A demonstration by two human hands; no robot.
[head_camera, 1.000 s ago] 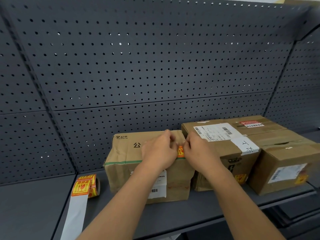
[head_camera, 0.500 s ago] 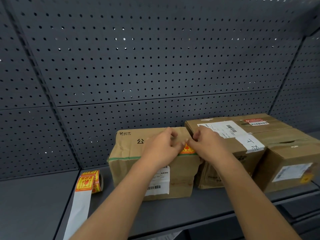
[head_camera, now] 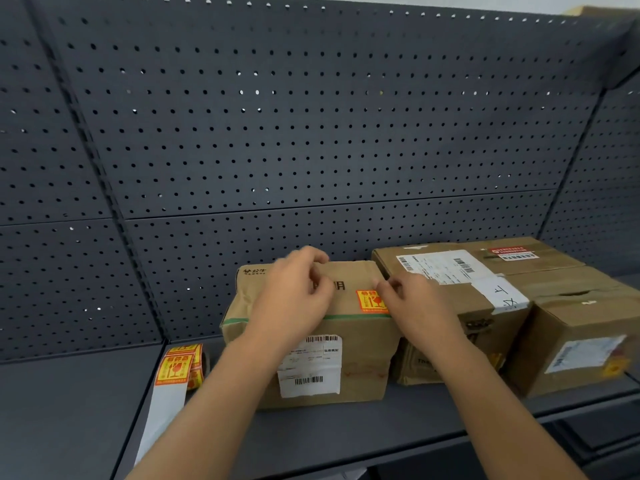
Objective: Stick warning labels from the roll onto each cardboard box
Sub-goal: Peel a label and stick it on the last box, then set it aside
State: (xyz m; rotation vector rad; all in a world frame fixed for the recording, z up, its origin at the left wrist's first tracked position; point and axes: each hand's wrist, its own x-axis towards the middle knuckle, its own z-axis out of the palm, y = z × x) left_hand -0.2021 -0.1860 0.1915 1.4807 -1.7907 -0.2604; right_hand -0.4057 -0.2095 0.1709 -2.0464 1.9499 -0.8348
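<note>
Where half a second ago both hands were bunched together over the sticker, they have now drawn apart and it lies uncovered. At about 8 o'clock from the left box [head_camera: 360, 368], the label roll [head_camera: 180, 367] stands on edge on the shelf [head_camera: 346, 433] as before, its bare backing strip [head_camera: 162, 420] trailing toward 7 o'clock over the shelf edge.

The left hand [head_camera: 294, 299] has shifted toward 10 o'clock. Its forearm comes in from 7 o'clock, the back of the hand faces the camera, and the fingers curl toward the thumb over the top of the box, with nothing visible between them. The warning label [head_camera: 370, 301] sits flat on the box top at its 4 o'clock corner, just above the green tape line.

The right hand [head_camera: 419, 306] has slid toward 3 o'clock, its forearm rising from 5 o'clock. Its bent fingertips [head_camera: 391, 285] are down at the label's 2 o'clock corner, at the box's right edge. Whether they pinch that corner or only press it I cannot tell.

Touching at 3 o'clock stands the middle box [head_camera: 450, 268], and beyond it the right box [head_camera: 571, 341], which has a yellow sticker on its front.
</note>
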